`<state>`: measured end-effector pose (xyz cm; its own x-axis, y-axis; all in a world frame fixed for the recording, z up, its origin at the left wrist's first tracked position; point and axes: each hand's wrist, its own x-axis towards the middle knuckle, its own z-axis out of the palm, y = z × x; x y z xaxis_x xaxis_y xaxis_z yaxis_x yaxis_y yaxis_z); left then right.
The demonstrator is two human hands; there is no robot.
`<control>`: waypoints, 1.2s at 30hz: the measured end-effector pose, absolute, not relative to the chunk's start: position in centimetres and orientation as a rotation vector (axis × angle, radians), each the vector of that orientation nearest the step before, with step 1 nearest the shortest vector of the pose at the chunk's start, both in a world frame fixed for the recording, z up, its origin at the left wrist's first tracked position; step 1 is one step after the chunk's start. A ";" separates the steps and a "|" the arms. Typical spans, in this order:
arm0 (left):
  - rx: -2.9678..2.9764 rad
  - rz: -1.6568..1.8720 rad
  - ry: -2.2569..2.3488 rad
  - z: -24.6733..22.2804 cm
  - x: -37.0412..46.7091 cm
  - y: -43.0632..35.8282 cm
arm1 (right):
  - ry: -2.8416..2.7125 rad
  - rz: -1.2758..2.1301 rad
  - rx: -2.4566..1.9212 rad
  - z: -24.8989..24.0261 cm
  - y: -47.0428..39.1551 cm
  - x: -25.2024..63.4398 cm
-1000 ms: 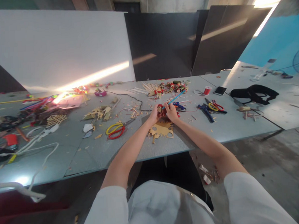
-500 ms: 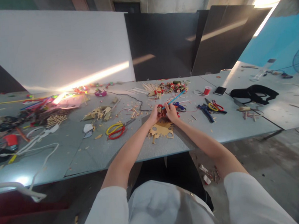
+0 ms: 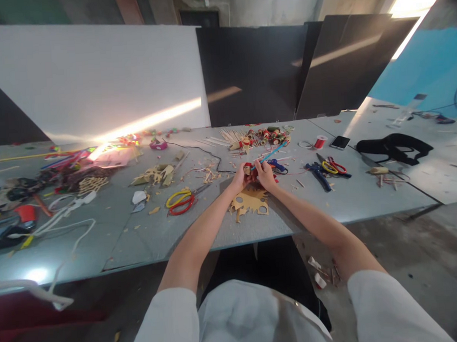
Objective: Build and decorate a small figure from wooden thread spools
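My left hand (image 3: 239, 178) is closed around a small red and tan piece (image 3: 247, 167) above the table. Right beside it, my right hand (image 3: 265, 175) pinches a thin blue stick (image 3: 275, 150) that slants up to the right, its lower end at the small piece. Below both hands lies a tan cut-out sheet (image 3: 249, 203) with round holes. A blue tool (image 3: 277, 165) rests just beyond my right hand. Behind the hands is a pile of red and green pieces (image 3: 268, 135) with thin wooden sticks (image 3: 230, 136).
Red and yellow scissors (image 3: 181, 202) lie to the left, near tan scraps (image 3: 155, 175). On the right are blue pliers (image 3: 320, 176), more scissors (image 3: 333, 166), a red spool (image 3: 319, 142), a phone (image 3: 340, 142) and a black curved object (image 3: 394, 147). Cables and coloured materials cover the far left.
The view has tilted slightly, so the whole scene sits a little lower and further right. Both hands keep their hold on the small piece and blue stick.
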<state>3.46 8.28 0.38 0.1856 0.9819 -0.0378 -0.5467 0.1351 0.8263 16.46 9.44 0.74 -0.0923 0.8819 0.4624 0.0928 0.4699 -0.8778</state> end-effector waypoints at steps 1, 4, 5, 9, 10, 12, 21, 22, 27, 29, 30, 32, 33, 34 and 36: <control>0.789 1.243 0.697 0.4 3.4 8.3 | -1.534 0.837 -0.880 0.7 9.5 16.5; 0.791 1.242 0.712 0.5 3.4 8.2 | -1.530 0.864 -0.857 0.9 9.3 16.5; 0.787 1.244 0.715 0.6 3.4 8.1 | -1.527 0.862 -0.855 0.9 9.3 16.5; 0.764 1.231 0.705 0.7 3.5 8.0 | -1.528 0.862 -0.890 1.1 9.1 16.5; 0.752 1.238 0.707 0.7 3.5 8.0 | -1.528 0.870 -0.895 1.2 9.0 16.4; 0.732 1.247 0.719 0.8 3.5 7.9 | -1.522 0.882 -0.888 1.2 8.9 16.4; 0.762 1.273 0.754 1.2 3.7 7.5 | -1.565 0.872 -0.827 1.2 8.7 16.4; 0.771 1.272 0.757 1.1 3.7 7.6 | -1.569 0.875 -0.822 1.2 8.7 16.4; 0.766 1.279 0.780 0.8 3.6 8.0 | -1.575 0.882 -0.798 0.9 8.8 16.4; 0.762 1.278 0.784 0.8 3.6 8.0 | -1.575 0.861 -0.803 0.8 9.0 16.4; 0.763 1.277 0.782 0.8 3.6 8.0 | -1.578 0.847 -0.810 0.7 9.1 16.5; 0.766 1.265 0.781 0.9 3.6 7.9 | -1.591 0.825 -0.820 0.6 9.2 16.5; 0.764 1.262 0.781 1.0 3.6 7.9 | -1.598 0.821 -0.820 0.5 9.3 16.5; 0.758 1.265 0.784 1.0 3.6 7.9 | -1.603 0.827 -0.816 0.5 9.4 16.5; 0.740 1.273 0.799 1.0 3.6 7.9 | -1.609 0.862 -0.805 0.4 9.5 16.5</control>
<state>3.60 7.86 0.99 0.1108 0.9884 -0.1036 -0.5227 0.1467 0.8398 16.46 9.46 0.35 -0.1815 0.8531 0.4891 0.0659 0.5068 -0.8596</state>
